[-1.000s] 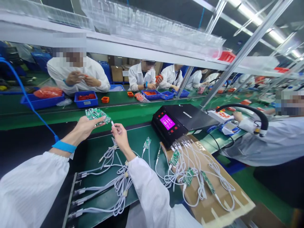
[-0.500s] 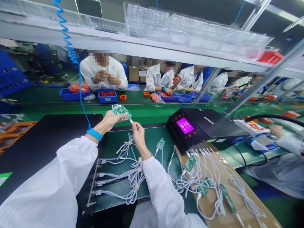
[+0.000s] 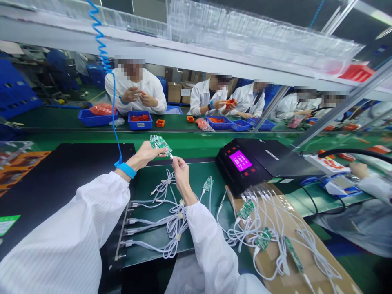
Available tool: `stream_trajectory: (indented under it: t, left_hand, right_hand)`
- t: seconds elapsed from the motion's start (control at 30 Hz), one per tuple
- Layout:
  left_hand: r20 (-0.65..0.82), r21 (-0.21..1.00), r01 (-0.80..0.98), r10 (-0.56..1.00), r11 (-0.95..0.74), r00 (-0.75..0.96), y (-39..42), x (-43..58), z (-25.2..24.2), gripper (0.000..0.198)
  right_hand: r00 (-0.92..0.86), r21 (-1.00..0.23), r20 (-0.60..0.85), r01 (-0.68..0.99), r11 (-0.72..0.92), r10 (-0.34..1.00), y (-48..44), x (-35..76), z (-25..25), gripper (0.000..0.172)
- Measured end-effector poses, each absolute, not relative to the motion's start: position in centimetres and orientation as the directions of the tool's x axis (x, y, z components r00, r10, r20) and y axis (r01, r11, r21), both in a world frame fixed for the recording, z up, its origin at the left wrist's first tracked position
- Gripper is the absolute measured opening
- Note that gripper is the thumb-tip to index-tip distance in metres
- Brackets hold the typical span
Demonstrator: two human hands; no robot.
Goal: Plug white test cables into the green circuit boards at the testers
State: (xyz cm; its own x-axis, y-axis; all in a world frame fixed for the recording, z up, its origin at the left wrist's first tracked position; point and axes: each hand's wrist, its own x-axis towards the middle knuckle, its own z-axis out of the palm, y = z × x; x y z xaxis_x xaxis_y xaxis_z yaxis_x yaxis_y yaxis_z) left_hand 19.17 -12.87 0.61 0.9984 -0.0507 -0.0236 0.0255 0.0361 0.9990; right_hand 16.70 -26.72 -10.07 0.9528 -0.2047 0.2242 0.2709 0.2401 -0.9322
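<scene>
My left hand (image 3: pixel 147 155) is closed on green circuit boards (image 3: pixel 159 144), more than one by the look of their stacked edges. With pinched fingers, my right hand (image 3: pixel 181 169) holds the white plug of a cable (image 3: pixel 171 156) at the boards' lower right corner. Whether the plug is fully seated I cannot tell. A blue wrist strap (image 3: pixel 125 169) with a coiled cord circles my left wrist. Below my hands, bundled white cables (image 3: pixel 176 220) lie on the green mat, joined to a row of connectors (image 3: pixel 130 221). Another green board (image 3: pixel 207 184) hangs on a white cable to the right.
A black tester (image 3: pixel 245 163) with a lit magenta screen stands right of my hands. Cardboard (image 3: pixel 306 237) in front of it carries tangled cables and several boards. A black panel (image 3: pixel 70 179) lies at left. Across the bench, co-workers handle orange parts beside blue bins (image 3: pixel 140 122).
Both hands appear slightly further right in the view, still holding the boards and plug together. The camera view has shifted a little. Across the bench, a co-worker's hand has risen from a blue bin.
</scene>
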Motion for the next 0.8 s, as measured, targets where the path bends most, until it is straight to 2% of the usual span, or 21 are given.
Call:
stream_trajectory:
  t: [0.23, 0.33, 0.43, 0.57, 0.7, 0.73, 0.8]
  left_hand:
    - [-0.028, 0.995, 0.025, -0.029, -0.096, 0.999, -12.9, 19.0, 0.7, 0.035]
    - [-0.011, 0.995, 0.015, 0.041, -0.101, 0.999, -13.0, 18.7, 1.4, 0.034]
    - [0.029, 0.995, -0.017, 0.121, -0.103, 0.992, -13.0, 18.6, 2.0, 0.024]
    - [0.111, 0.972, -0.079, 0.133, -0.222, 0.985, -12.7, 18.8, 1.7, 0.025]
    - [0.221, 0.920, -0.160, 0.137, -0.357, 0.966, -12.5, 19.0, 1.2, 0.031]
    - [0.261, 0.902, -0.198, 0.118, -0.384, 0.958, -12.5, 19.0, 1.2, 0.029]
    - [0.355, 0.843, -0.295, 0.055, -0.451, 0.933, -12.6, 19.0, 1.3, 0.023]
  right_hand:
    - [0.966, -0.939, 0.204, 0.239, 0.246, -0.160, -26.8, 16.6, -10.6, 0.054]
    - [0.964, -0.946, 0.217, 0.246, 0.212, -0.153, -27.1, 16.8, -10.7, 0.053]
    - [0.960, -0.953, 0.234, 0.258, 0.160, -0.156, -27.4, 17.1, -10.8, 0.055]
    - [0.947, -0.962, 0.252, 0.267, 0.052, -0.201, -27.8, 16.9, -10.6, 0.049]
    - [0.860, -0.938, 0.348, 0.323, -0.129, -0.373, -28.3, 15.6, -10.4, 0.037]
    - [0.847, -0.932, 0.363, 0.332, -0.147, -0.387, -28.3, 15.2, -10.3, 0.037]
    - [0.875, -0.944, 0.328, 0.321, -0.082, -0.355, -28.1, 14.7, -10.3, 0.039]
